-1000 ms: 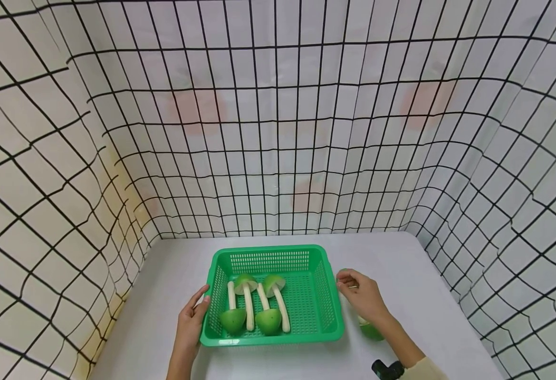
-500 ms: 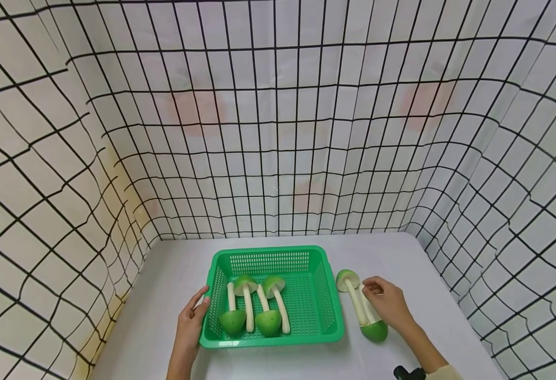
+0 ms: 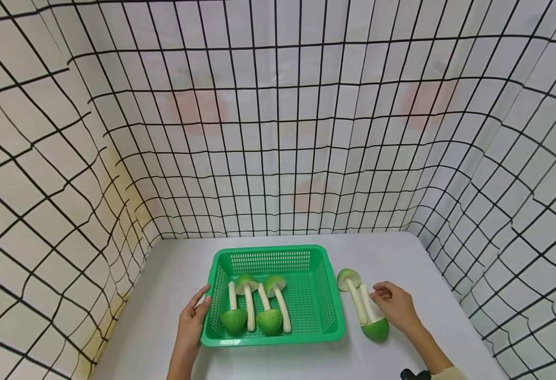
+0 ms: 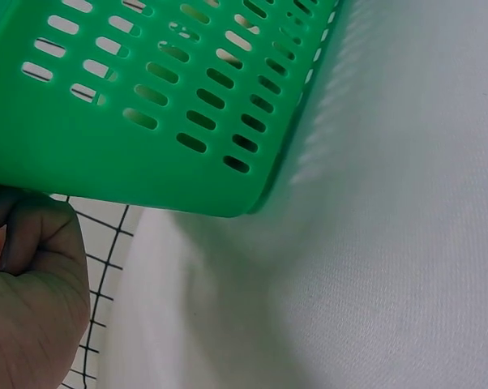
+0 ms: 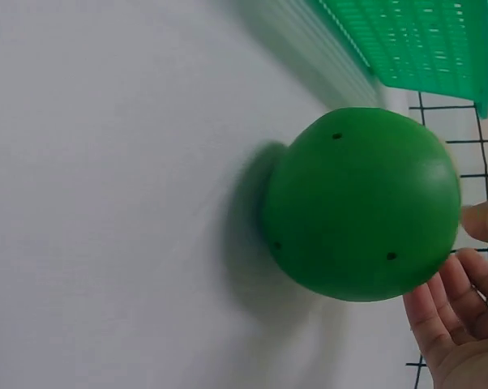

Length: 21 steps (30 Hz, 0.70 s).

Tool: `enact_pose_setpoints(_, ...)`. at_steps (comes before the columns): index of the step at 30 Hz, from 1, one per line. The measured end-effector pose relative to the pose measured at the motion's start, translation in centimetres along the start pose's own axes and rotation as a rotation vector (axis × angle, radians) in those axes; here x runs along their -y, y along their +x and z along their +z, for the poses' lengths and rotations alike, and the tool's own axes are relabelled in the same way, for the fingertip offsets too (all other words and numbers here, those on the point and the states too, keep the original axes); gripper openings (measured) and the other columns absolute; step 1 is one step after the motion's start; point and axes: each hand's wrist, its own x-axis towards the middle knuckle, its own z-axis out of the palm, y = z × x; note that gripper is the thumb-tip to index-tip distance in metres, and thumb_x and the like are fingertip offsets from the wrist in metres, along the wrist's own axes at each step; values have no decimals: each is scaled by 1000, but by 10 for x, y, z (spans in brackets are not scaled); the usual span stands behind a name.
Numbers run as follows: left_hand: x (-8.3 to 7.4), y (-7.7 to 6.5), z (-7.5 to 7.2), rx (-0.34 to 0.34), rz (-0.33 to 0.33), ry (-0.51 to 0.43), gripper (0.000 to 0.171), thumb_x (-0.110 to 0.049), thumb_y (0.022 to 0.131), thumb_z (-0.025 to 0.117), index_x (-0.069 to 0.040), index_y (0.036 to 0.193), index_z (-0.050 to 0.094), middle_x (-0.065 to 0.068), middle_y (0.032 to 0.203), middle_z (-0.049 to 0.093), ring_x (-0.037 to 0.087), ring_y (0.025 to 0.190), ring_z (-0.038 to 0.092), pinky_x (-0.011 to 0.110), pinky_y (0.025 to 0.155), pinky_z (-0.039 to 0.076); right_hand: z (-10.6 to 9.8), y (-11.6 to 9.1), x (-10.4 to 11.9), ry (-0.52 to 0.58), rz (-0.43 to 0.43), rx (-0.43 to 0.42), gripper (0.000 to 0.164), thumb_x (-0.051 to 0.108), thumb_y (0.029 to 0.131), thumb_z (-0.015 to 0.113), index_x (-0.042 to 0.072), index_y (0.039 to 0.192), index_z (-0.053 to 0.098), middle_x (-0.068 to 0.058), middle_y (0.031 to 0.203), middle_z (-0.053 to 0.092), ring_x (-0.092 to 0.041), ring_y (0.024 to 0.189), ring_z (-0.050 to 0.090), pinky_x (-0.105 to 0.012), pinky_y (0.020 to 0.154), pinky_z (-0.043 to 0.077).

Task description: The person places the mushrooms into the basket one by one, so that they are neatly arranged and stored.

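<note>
My left hand (image 3: 190,324) grips the left rim of a green plastic basket (image 3: 273,342), its fingers curled at the edge in the left wrist view. Several toy mushrooms with green caps and white stems lie in the basket's left part, caps alternating near and far, like this one (image 3: 269,321). To the right of the basket, on the table, lie two more: one mushroom (image 3: 348,279) with its cap far, another mushroom (image 3: 375,331) with its cap near. Beside the latter's stem hovers my right hand (image 3: 399,306), fingers loosely bent and holding nothing. That mushroom's round cap (image 5: 361,203) fills the right wrist view's middle.
A white cloth-covered table (image 3: 164,274) carries everything. Black grid netting (image 3: 287,158) over white sheeting rises at the back and both sides. A black strap (image 3: 415,374) shows by my right sleeve.
My right hand has drawn back to the right from beside the basket, uncovering the two mushrooms on the table. The left hand and the basket have stayed put.
</note>
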Motion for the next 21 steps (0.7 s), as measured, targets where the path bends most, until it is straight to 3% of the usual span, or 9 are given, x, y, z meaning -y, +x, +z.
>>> enact_pose_setpoints(7, 3, 2, 0, -1, 2, -4, 56, -46, 102, 62, -27, 153, 50, 18, 138, 64, 17, 98, 70, 32, 77, 61, 9, -2, -19, -31, 88, 48, 40, 29, 93, 77, 1, 120, 68, -7, 105, 72, -16, 93, 66, -22, 75, 52)
enact_pose_setpoints(21, 4, 1, 1, -4, 9, -17, 56, -46, 102, 61, -26, 153, 50, 18, 140, 62, 16, 104, 69, 29, 80, 61, 11, -8, -25, -7, 97, 123, 36, 24, 95, 74, -2, 120, 67, -9, 103, 71, -15, 90, 65, -22, 73, 52)
